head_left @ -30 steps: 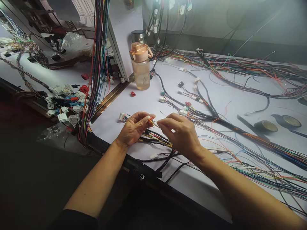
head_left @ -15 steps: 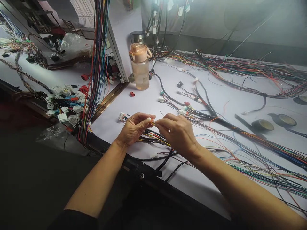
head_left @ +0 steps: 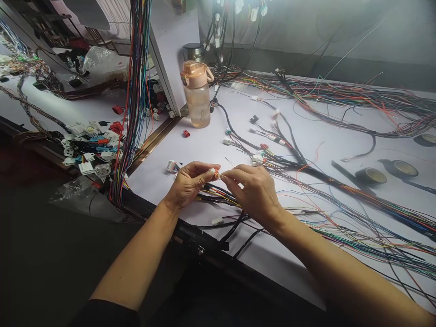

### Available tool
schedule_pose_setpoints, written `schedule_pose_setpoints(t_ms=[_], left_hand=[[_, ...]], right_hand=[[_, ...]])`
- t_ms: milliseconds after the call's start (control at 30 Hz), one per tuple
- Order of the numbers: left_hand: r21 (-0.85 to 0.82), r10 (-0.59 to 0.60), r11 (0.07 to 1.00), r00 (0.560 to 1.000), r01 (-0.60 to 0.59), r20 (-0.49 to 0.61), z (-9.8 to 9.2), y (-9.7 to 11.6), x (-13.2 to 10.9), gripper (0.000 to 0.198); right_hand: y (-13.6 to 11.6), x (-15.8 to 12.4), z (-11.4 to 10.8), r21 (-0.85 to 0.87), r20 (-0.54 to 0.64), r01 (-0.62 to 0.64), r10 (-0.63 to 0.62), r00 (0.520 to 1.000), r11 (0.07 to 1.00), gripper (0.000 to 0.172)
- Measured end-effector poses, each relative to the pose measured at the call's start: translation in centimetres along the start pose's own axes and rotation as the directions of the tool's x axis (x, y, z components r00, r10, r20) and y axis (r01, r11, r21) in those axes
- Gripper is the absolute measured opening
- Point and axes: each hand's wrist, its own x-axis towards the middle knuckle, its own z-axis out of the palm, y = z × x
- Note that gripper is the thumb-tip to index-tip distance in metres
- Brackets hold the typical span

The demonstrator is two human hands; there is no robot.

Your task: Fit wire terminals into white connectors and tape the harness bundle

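Observation:
My left hand [head_left: 188,183] pinches a small orange connector [head_left: 215,173] just above the near edge of the white worktable [head_left: 211,145]. My right hand [head_left: 252,190] is closed in a pinch on a thin wire whose tip meets that connector. Both hands touch at the fingertips. Under them lies a bundle of black, yellow and red wires [head_left: 218,194] that runs off to the right. A white connector [head_left: 217,221] lies on the table just below the hands.
A peach water bottle [head_left: 196,95] stands behind the hands. Hanging coloured wires [head_left: 134,100] and a heap of loose connectors [head_left: 93,145] are at the left. Wire harnesses [head_left: 357,200] spread across the right, with tape rolls [head_left: 371,175] beyond them.
My right hand has moved left, bringing the wire tip up to the orange connector. The left hand has hardly shifted. The view has drifted slightly.

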Motion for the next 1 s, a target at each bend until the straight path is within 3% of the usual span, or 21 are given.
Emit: schedule_pose_setpoints(t_ms=[500, 800, 1000], left_hand=[[0.063, 0.025, 0.998, 0.999, -0.027, 0.037, -0.1, -0.1, -0.2, 0.01], [0.084, 0.028, 0.996, 0.999, -0.031, 0.037, -0.1, -0.3, -0.1, 0.01], [0.092, 0.002, 0.996, 0.999, -0.006, 0.042, -0.2, -0.4, 0.0, 0.011]], right_hand=[[-0.4, 0.0, -0.2, 0.012, -0.057, 0.099, -0.098, 0.994, 0.995, 0.023], [-0.6, -0.2, 0.7, -0.14, -0.116, 0.159, -0.175, 0.978, 0.977, 0.025], [-0.4, -0.6, 0.6, -0.086, -0.155, 0.076, -0.089, 0.984, 0.993, 0.022]])
